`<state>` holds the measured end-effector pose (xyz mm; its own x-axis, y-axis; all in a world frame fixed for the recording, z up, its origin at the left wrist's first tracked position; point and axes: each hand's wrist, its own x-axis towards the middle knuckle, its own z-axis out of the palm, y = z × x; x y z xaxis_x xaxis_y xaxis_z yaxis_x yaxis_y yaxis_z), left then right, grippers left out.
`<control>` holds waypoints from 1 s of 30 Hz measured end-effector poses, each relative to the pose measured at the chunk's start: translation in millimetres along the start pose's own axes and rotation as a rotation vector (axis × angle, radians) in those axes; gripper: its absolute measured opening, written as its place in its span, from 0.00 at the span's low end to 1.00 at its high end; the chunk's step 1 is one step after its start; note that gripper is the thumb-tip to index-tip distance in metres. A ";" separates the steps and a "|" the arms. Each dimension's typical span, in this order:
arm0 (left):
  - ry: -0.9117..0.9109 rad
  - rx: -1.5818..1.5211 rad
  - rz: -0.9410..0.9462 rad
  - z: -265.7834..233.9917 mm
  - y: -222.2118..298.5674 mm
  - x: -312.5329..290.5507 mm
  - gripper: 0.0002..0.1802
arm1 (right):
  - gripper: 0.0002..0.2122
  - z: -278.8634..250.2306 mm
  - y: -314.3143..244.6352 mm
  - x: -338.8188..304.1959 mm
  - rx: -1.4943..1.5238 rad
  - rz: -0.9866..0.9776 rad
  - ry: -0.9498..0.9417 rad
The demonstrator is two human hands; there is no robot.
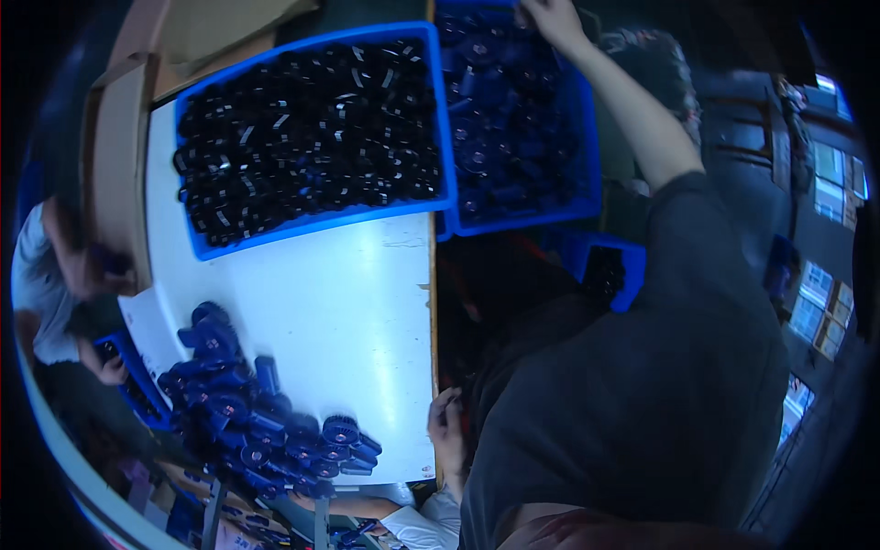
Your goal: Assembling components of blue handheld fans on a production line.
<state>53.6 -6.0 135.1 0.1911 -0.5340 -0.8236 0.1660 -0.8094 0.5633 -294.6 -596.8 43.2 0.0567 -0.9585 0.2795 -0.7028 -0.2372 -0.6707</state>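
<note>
My right arm stretches to the far side, where my right hand is over the far edge of a blue crate filled with dark blue handheld fans. The picture's top edge cuts off its fingertips, so its grip does not show. At the right edge of the white table, my left hand is raised with its fingers curled around something small and dark that I cannot make out. A loose pile of dark blue handheld fans lies on the near left of the table.
A blue crate of glossy black parts stands on the table's far end. A smaller blue bin is at right. Cardboard lines the left side. One co-worker's hands are at far left; another's white sleeve is at the near edge.
</note>
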 end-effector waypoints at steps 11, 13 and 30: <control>0.254 0.508 -0.013 130.2 -275.1 313.6 0.19 | 0.36 -28.2 191.0 -342.7 -0.628 0.601 -0.347; 0.320 0.510 -0.136 138.4 -299.5 342.1 0.19 | 0.43 -6.4 189.5 -314.9 -0.710 0.390 -0.512; 0.095 -0.531 -0.206 127.8 -301.4 308.8 0.19 | 0.20 -0.8 218.2 -347.2 -0.815 0.402 -0.529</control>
<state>-61.1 41.8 -297.4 0.1851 -0.3340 -0.9242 0.6670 -0.6480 0.3678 -468.2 -315.7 -199.7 -0.1222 -0.9364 -0.3290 -0.9919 0.1041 0.0724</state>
